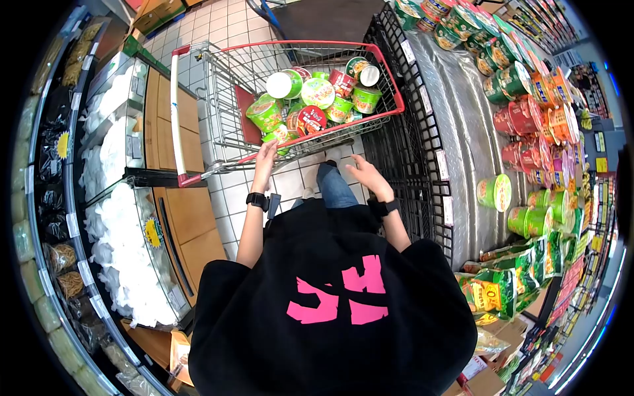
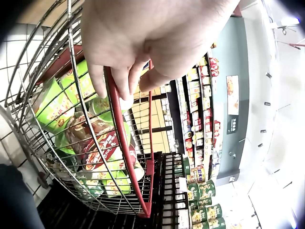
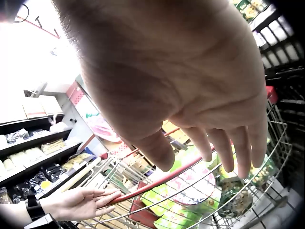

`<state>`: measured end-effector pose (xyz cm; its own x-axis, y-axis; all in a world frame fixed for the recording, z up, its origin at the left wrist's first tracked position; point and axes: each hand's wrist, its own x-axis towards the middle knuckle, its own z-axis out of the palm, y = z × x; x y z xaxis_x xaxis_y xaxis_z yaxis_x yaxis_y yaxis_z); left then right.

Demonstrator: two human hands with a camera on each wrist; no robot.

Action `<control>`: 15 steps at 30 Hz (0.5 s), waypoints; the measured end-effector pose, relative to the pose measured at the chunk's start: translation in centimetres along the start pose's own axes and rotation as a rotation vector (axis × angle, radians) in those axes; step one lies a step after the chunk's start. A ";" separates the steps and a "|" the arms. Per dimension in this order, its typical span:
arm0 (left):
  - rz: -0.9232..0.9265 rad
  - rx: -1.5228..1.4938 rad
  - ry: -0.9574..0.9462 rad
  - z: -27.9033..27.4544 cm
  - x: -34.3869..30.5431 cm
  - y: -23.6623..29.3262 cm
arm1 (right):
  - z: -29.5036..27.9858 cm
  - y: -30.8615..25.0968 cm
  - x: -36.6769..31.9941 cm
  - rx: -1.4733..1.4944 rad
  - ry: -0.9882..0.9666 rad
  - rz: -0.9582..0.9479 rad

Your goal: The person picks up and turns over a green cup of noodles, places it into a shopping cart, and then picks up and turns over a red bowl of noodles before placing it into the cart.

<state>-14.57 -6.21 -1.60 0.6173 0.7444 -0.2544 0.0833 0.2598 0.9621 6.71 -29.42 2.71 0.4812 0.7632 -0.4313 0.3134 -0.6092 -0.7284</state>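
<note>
A wire shopping cart (image 1: 224, 125) with a red rim stands in front of me, holding a heap of instant noodle cups (image 1: 317, 93), mostly green with some red ones. My left hand (image 1: 266, 158) is at the near rim; in the left wrist view its fingers reach over the red rail (image 2: 123, 133). Seen from the right wrist, the left hand (image 3: 78, 202) has straight fingers lying along that rail. To the right of it, my right hand (image 1: 368, 178) hovers near the cart, fingers extended and holding nothing. Its palm (image 3: 176, 81) fills the right wrist view.
On the right, a metal-topped display (image 1: 462, 152) bears rows of noodle cups (image 1: 522, 135) and green bags (image 1: 492, 294). Black crates (image 1: 409, 132) stand beneath its edge. Left are bins of white packages (image 1: 125, 257) and cardboard boxes (image 1: 191, 224). A cart with a blue frame (image 1: 271, 20) is beyond.
</note>
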 end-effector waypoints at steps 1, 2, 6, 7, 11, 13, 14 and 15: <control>0.000 0.004 -0.010 -0.3 0.2 -0.4 | -0.2 1.1 -0.6 -0.008 0.038 0.016; -0.004 0.005 -0.030 -0.6 0.5 -0.8 | -0.3 2.3 -1.1 -0.016 0.077 0.033; -0.010 -0.037 -0.039 -0.8 0.8 -1.4 | -0.9 3.5 -3.3 0.060 0.139 0.114; -0.022 -0.032 -0.027 -0.7 0.8 -1.4 | -1.0 3.3 -3.8 0.075 0.153 0.126; -0.006 -0.045 -0.007 -0.5 0.7 -0.9 | -1.3 1.5 -4.6 0.114 0.143 0.152; 0.007 -0.038 -0.012 -0.5 0.6 -0.9 | -1.3 1.0 -4.2 0.136 0.171 0.043; 0.022 -0.033 -0.013 -0.5 0.6 -0.7 | -1.2 0.7 -4.2 0.139 0.180 0.046; 0.041 -0.039 -0.020 -0.9 1.1 -1.8 | -1.4 -0.4 -4.3 0.114 0.186 0.049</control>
<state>-14.74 -5.33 -3.69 0.6348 0.7430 -0.2122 0.0267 0.2534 0.9670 5.66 -32.78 5.64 0.6397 0.6740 -0.3694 0.1962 -0.6079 -0.7694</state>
